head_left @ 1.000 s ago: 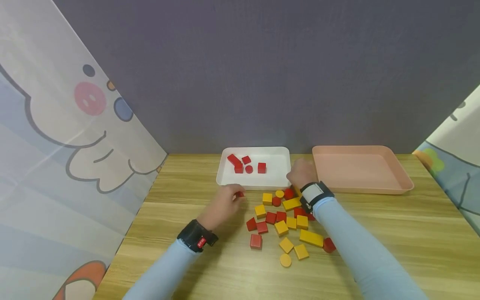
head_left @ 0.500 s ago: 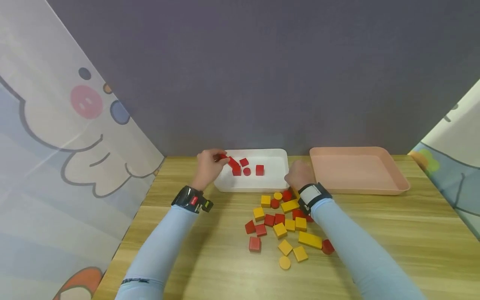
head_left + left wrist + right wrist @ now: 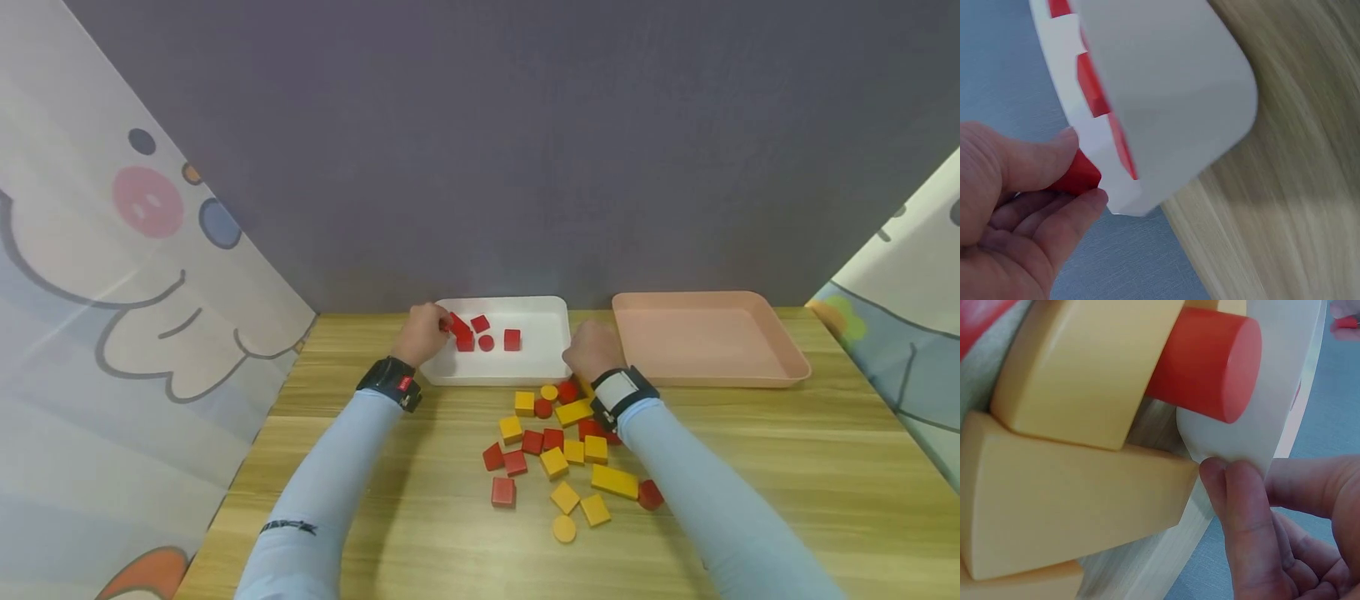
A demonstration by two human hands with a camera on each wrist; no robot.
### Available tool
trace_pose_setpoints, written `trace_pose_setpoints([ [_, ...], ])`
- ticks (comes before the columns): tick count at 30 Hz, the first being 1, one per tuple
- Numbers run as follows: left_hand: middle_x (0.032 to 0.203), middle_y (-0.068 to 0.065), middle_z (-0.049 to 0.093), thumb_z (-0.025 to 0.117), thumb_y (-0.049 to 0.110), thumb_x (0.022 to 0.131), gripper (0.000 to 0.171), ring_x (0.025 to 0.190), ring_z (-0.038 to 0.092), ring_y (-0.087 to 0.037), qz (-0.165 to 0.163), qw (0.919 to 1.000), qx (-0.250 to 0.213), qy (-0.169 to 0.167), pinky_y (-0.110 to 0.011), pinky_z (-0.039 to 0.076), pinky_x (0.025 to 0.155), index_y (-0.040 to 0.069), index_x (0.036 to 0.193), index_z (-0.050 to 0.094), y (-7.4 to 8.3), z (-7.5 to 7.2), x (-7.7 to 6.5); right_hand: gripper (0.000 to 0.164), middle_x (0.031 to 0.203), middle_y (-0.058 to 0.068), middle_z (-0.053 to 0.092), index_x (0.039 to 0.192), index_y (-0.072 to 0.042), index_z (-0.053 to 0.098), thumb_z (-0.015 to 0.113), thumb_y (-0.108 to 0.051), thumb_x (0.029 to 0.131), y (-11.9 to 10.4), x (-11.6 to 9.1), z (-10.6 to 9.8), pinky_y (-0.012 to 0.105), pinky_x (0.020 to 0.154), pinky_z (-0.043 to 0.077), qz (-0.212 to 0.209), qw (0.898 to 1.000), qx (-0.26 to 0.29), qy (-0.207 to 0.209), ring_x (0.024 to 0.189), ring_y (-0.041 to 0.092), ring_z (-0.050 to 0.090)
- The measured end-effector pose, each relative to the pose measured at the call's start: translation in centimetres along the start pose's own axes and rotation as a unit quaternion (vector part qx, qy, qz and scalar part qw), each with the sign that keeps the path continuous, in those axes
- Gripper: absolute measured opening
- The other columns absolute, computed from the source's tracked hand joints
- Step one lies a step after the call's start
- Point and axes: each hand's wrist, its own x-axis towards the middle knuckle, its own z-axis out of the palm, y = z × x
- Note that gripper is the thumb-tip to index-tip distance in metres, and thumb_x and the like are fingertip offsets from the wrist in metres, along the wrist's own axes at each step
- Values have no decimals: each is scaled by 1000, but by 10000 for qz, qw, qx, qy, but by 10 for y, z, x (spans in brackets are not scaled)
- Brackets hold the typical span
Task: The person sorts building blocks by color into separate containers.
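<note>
My left hand [image 3: 422, 333] is at the left end of the white tray [image 3: 540, 358]. Between thumb and fingertips it pinches a red block [image 3: 1080, 174], clearest in the left wrist view; its full shape is partly hidden. Inside the tray lie a long red block [image 3: 461, 325], a red cube [image 3: 512, 339], a red disc [image 3: 486, 342] and other red pieces. My right hand [image 3: 594, 350] grips the tray's near right corner, thumb and fingers on either side of the wall, as the right wrist view shows. Yellow blocks [image 3: 1072, 500] and a red cylinder [image 3: 1210, 365] sit close to those fingers.
A pink tray [image 3: 697, 342] stands to the right of the white one. Several loose red and yellow blocks [image 3: 615, 482] are scattered on the wooden table [image 3: 442, 517] in front of the white tray. A dark grey wall [image 3: 480, 150] rises behind both trays.
With the red block pinched, my left hand has moved from the table before the white tray up to its left end. My right hand stays at the tray's right corner.
</note>
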Motion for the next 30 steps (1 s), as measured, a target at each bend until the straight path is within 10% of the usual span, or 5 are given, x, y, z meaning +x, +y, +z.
trace_pose_setpoints([
  [7,102,-12,74,69,-2,93,17,91,64,-28,-10,9970,476,-611,-38,60,87,2,107,78,-4,8,7,14,67,11,60,82,0,73,73,-13,90,-2,0,1,30,60,44,-18,10000,-72,24,66,31,58],
  [30,102,-15,72,73,-1,92,26,91,65,-28,55,9934,810,-815,-38,60,93,0,117,68,-2,18,15,15,62,10,56,81,1,74,73,-11,89,-4,-4,-1,29,58,44,99,9999,63,-2,63,31,58],
])
